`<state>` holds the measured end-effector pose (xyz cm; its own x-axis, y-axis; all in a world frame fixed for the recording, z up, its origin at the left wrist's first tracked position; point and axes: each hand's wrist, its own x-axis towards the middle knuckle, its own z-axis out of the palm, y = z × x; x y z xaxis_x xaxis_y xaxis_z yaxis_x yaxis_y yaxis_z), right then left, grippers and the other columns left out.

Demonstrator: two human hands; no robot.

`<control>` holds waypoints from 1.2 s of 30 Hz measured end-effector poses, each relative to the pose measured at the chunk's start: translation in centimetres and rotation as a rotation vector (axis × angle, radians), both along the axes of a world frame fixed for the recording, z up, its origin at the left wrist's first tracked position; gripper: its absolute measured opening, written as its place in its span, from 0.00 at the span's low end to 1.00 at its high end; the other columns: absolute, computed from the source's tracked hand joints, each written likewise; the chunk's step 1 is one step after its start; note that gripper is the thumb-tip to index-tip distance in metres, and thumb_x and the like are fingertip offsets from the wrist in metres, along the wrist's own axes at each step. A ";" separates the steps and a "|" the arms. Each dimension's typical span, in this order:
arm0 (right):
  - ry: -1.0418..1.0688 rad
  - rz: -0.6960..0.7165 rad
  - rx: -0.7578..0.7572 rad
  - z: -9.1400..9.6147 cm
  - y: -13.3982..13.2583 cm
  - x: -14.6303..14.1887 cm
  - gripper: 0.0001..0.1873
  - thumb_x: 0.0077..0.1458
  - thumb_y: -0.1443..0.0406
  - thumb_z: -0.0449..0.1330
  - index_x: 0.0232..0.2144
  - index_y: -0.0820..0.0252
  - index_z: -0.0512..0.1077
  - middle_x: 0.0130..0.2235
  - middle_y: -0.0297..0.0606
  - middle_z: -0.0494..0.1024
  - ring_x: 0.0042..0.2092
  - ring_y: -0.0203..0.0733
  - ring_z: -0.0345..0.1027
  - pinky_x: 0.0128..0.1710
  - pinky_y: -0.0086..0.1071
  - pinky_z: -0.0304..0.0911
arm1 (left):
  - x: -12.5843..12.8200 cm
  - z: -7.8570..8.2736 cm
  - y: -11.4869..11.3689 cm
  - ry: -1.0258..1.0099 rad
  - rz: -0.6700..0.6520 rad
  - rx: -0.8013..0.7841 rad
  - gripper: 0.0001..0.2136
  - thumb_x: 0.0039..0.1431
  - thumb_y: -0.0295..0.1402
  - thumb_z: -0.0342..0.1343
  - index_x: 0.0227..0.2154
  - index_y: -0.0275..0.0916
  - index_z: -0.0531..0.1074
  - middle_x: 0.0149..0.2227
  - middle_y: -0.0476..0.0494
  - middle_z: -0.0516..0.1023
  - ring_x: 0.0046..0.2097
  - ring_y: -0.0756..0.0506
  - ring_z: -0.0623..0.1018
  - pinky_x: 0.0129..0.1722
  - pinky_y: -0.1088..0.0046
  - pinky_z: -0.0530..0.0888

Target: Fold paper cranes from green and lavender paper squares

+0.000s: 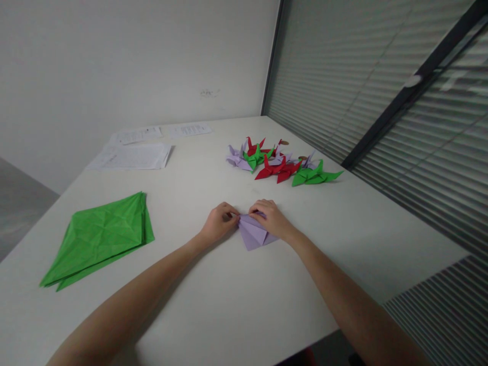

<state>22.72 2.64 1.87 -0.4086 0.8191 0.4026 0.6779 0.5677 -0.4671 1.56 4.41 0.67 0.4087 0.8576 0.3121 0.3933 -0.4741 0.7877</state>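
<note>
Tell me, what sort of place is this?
Probably an office or meeting room, though only one corner shows. Printed sheets lie on a plain white table, and horizontal slatted blinds run along its right side.

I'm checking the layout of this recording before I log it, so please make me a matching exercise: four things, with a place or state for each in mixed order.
Things
1. purple folded paper
2. green sheets
3. paper figures
4. printed pages

Places and states
A. clustered beyond the hands, towards the blinds
B. held by the left hand and the right hand
C. lying near the wall
D. stacked to the left of the left hand

Pairs: 1-B, 2-D, 3-A, 4-C
</note>
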 end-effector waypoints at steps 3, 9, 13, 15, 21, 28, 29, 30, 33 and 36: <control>0.014 0.013 -0.044 0.2 0.0 0.1 0.06 0.60 0.68 0.57 0.31 0.58 0.73 0.34 0.37 0.78 0.39 0.41 0.69 0.43 0.36 0.57 | -0.1 -0.2 0.1 0.006 -0.018 0.026 0.04 0.54 0.27 0.57 0.30 0.39 0.77 0.33 0.46 0.75 0.35 0.49 0.76 0.36 0.73 0.73; -0.079 0.058 -0.129 -0.1 0.1 0.3 0.04 0.57 0.69 0.60 0.32 0.58 0.76 0.34 0.36 0.79 0.38 0.40 0.70 0.42 0.35 0.58 | -0.2 0.0 -0.6 0.292 -0.101 0.241 0.04 0.55 0.27 0.58 0.31 0.41 0.77 0.36 0.45 0.76 0.40 0.45 0.75 0.43 0.67 0.71; -0.206 0.050 -0.067 -0.3 0.1 0.4 0.05 0.57 0.67 0.62 0.36 0.56 0.78 0.37 0.37 0.80 0.41 0.43 0.70 0.42 0.37 0.56 | -0.1 0.5 -1.0 0.444 -0.080 0.309 0.03 0.57 0.29 0.58 0.32 0.40 0.77 0.35 0.44 0.76 0.39 0.44 0.74 0.42 0.66 0.70; -0.235 0.040 -0.042 -0.2 0.0 0.3 0.05 0.56 0.67 0.62 0.35 0.56 0.78 0.36 0.38 0.80 0.41 0.44 0.70 0.43 0.38 0.55 | -0.1 0.6 -0.8 0.467 -0.087 0.310 0.03 0.57 0.30 0.58 0.32 0.40 0.76 0.35 0.43 0.76 0.39 0.44 0.73 0.41 0.66 0.69; -0.194 0.047 -0.079 0.4 -0.1 0.5 0.05 0.58 0.66 0.61 0.34 0.57 0.78 0.37 0.38 0.80 0.41 0.43 0.70 0.43 0.38 0.55 | -0.1 0.9 -0.6 0.537 -0.118 0.313 0.03 0.58 0.30 0.57 0.32 0.39 0.75 0.35 0.43 0.75 0.39 0.44 0.73 0.41 0.67 0.68; -0.174 0.018 -0.133 1.5 -0.5 0.6 0.09 0.57 0.61 0.62 0.39 0.57 0.78 0.39 0.39 0.80 0.43 0.44 0.71 0.45 0.39 0.56 | 0.2 1.2 -1.3 0.589 -0.066 0.335 0.03 0.58 0.30 0.56 0.32 0.38 0.75 0.35 0.42 0.75 0.38 0.44 0.73 0.39 0.68 0.68; -0.202 0.020 -0.124 1.4 -0.6 0.4 0.08 0.57 0.62 0.63 0.39 0.57 0.78 0.39 0.39 0.80 0.43 0.45 0.70 0.46 0.39 0.55 | 0.1 1.2 -1.2 0.582 -0.069 0.331 0.03 0.57 0.30 0.56 0.32 0.38 0.75 0.35 0.42 0.74 0.38 0.44 0.73 0.39 0.68 0.68; -0.227 0.025 -0.114 1.2 -0.7 0.2 0.07 0.57 0.63 0.63 0.38 0.56 0.78 0.39 0.38 0.80 0.43 0.45 0.70 0.46 0.40 0.54 | 0.0 1.2 -1.1 0.567 -0.078 0.325 0.03 0.57 0.30 0.56 0.32 0.38 0.75 0.35 0.42 0.74 0.38 0.44 0.73 0.39 0.68 0.68; -0.253 0.027 -0.073 0.4 -0.7 -0.7 0.04 0.57 0.65 0.62 0.35 0.56 0.78 0.37 0.37 0.79 0.42 0.43 0.69 0.45 0.39 0.53 | -0.5 1.1 -0.3 0.475 -0.173 0.288 0.03 0.56 0.29 0.57 0.33 0.39 0.75 0.35 0.43 0.75 0.39 0.44 0.73 0.41 0.68 0.69; -0.224 -0.005 0.005 -0.3 -0.7 -1.3 0.03 0.56 0.67 0.63 0.31 0.57 0.78 0.34 0.36 0.78 0.41 0.42 0.67 0.45 0.39 0.51 | -1.1 0.7 0.6 0.337 -0.293 0.226 0.06 0.53 0.27 0.58 0.34 0.39 0.76 0.35 0.44 0.76 0.40 0.45 0.74 0.44 0.70 0.69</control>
